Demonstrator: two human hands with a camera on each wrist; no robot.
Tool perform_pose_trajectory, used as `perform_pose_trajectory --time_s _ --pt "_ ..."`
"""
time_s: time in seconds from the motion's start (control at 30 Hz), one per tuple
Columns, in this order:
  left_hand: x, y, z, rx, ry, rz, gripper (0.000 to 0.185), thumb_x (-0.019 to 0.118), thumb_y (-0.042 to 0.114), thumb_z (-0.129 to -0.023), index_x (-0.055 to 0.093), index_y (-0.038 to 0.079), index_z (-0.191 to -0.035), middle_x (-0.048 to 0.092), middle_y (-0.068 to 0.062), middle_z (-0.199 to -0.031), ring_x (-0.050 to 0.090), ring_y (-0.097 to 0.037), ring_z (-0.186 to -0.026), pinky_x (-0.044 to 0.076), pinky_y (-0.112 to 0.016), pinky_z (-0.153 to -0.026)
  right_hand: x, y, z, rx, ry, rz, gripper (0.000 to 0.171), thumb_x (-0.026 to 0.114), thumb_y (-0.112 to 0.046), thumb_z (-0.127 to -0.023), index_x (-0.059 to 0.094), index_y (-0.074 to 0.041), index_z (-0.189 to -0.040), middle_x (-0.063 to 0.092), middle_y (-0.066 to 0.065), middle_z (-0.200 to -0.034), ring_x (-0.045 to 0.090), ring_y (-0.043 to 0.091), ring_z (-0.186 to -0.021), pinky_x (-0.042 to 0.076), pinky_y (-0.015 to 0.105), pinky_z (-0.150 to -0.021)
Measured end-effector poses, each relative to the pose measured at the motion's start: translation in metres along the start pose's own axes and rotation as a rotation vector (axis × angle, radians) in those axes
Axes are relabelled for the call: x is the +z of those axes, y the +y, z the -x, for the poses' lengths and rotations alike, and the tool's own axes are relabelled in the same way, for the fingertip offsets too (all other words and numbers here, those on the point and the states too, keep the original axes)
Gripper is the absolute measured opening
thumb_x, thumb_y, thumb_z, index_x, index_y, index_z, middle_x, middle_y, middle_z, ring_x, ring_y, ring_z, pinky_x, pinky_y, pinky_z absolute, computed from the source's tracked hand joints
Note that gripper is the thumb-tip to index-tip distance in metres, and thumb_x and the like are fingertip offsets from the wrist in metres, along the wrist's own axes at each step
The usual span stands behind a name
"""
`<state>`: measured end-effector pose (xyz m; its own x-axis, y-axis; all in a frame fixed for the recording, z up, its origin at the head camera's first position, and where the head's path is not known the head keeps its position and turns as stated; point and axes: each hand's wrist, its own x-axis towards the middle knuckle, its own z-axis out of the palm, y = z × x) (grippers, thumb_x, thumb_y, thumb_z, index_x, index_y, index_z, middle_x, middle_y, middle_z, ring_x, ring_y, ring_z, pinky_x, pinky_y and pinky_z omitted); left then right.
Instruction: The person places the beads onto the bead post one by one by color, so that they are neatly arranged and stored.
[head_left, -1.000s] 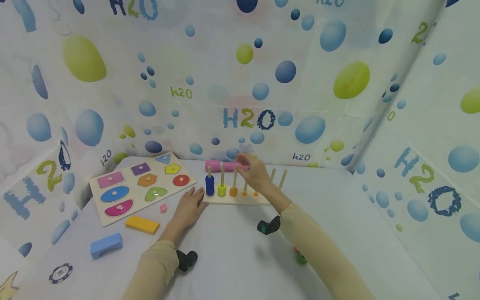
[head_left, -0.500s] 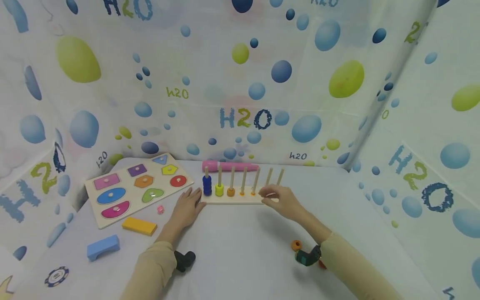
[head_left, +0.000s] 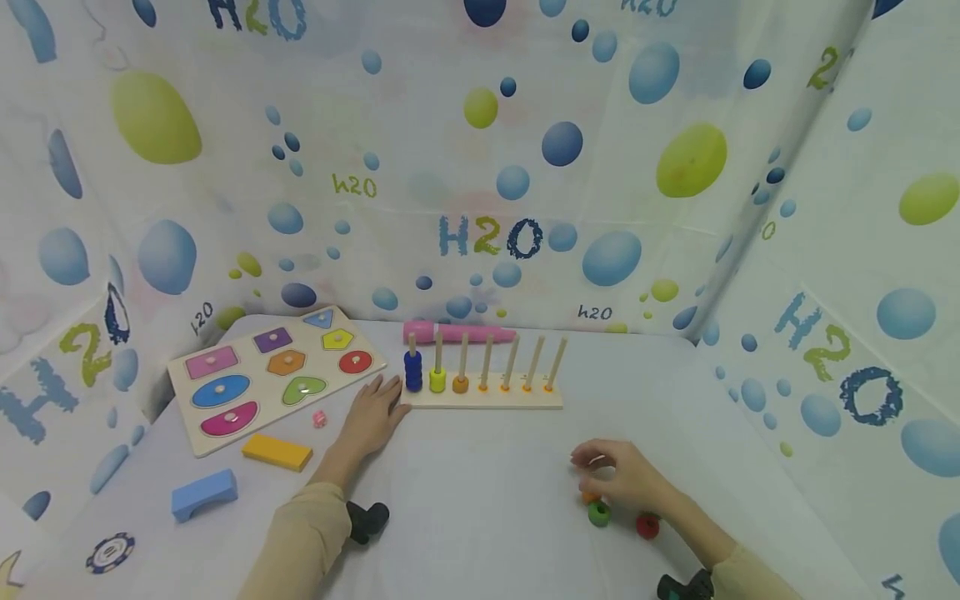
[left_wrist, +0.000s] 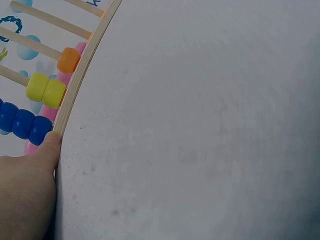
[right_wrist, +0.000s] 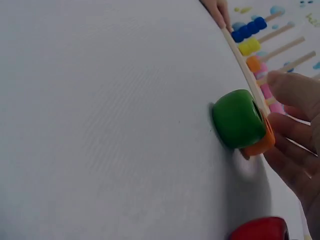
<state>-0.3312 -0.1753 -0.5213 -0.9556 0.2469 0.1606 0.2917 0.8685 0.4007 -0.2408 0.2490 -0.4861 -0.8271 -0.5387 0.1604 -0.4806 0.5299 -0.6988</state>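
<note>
White table [head_left: 480, 500] carries everything. Shape puzzle board [head_left: 273, 375] far left. Peg rack [head_left: 487, 392] centre far, blue, yellow and orange beads on its left pegs; pink tube [head_left: 457, 333] lies behind it. Left hand [head_left: 371, 417] flat on table, fingers straight and together, fingertips touching the rack's left end. Right hand [head_left: 626, 479] near right, fingers curled, pinching orange bead [right_wrist: 260, 142] on the table. Green bead [head_left: 598, 514] touches the orange one; red bead [head_left: 647, 526] just right of it.
</note>
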Motion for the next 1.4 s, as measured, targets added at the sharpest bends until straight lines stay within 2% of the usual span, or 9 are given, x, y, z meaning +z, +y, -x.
perform_pose_trajectory --time_s 0.17,0.47,0.67,0.87,1.1,1.4 --pt "-0.001 0.0 0.0 -0.01 -0.01 -0.011 0.057 0.051 0.034 -0.098 0.039 -0.001 -0.142 0.036 -0.016 -0.147 0.018 -0.039 -0.139 0.011 -0.051 -0.115 0.002 0.001 0.017 -0.033 -0.027 0.016 0.029 0.075 -0.015 -0.082 0.064 -0.01 -0.109 0.067 -0.003 -0.102 0.064 0.015 -0.094 0.057 0.03 -0.08" --pt "-0.003 -0.001 0.0 0.002 -0.005 -0.012 0.057 0.05 0.034 -0.098 0.039 -0.002 -0.141 0.036 -0.017 -0.147 0.019 -0.04 -0.139 0.012 -0.052 -0.115 0.003 0.002 0.032 -0.062 0.014 0.02 0.022 0.07 -0.01 -0.085 0.064 -0.007 -0.107 0.068 -0.002 -0.1 0.065 0.011 -0.09 0.057 0.027 -0.076" --pt "-0.004 0.0 0.0 0.003 0.003 -0.014 0.057 0.05 0.033 -0.098 0.04 -0.002 -0.141 0.037 -0.017 -0.147 0.019 -0.039 -0.139 0.012 -0.052 -0.115 0.005 -0.005 0.028 0.007 0.037 0.062 0.024 0.071 -0.01 -0.085 0.064 -0.006 -0.107 0.068 -0.002 -0.098 0.065 0.01 -0.087 0.057 0.025 -0.073" --pt "-0.003 0.001 -0.001 -0.008 -0.016 -0.008 0.057 0.05 0.034 -0.098 0.039 -0.001 -0.141 0.036 -0.016 -0.148 0.018 -0.039 -0.139 0.011 -0.052 -0.115 0.017 -0.014 0.019 0.01 0.084 0.134 0.025 0.071 -0.006 -0.082 0.064 -0.003 -0.106 0.067 -0.003 -0.092 0.063 0.008 -0.083 0.057 0.023 -0.07" --pt "-0.001 -0.001 -0.002 -0.026 -0.028 0.005 0.058 0.051 0.034 -0.097 0.038 0.0 -0.143 0.035 -0.016 -0.148 0.015 -0.038 -0.14 0.01 -0.051 -0.115 0.026 -0.014 -0.008 -0.059 0.188 0.124 0.036 0.073 -0.003 -0.08 0.059 0.001 -0.113 0.069 0.001 -0.092 0.065 0.011 -0.085 0.057 0.024 -0.072" --pt "0.0 -0.002 -0.002 -0.002 -0.004 0.014 0.058 0.051 0.033 -0.097 0.039 -0.001 -0.142 0.036 -0.017 -0.147 0.017 -0.039 -0.139 0.01 -0.051 -0.115 0.008 -0.046 -0.085 -0.271 0.387 0.162 0.039 0.074 0.004 -0.077 0.059 0.0 -0.113 0.069 0.011 -0.094 0.066 0.017 -0.085 0.058 0.025 -0.072"
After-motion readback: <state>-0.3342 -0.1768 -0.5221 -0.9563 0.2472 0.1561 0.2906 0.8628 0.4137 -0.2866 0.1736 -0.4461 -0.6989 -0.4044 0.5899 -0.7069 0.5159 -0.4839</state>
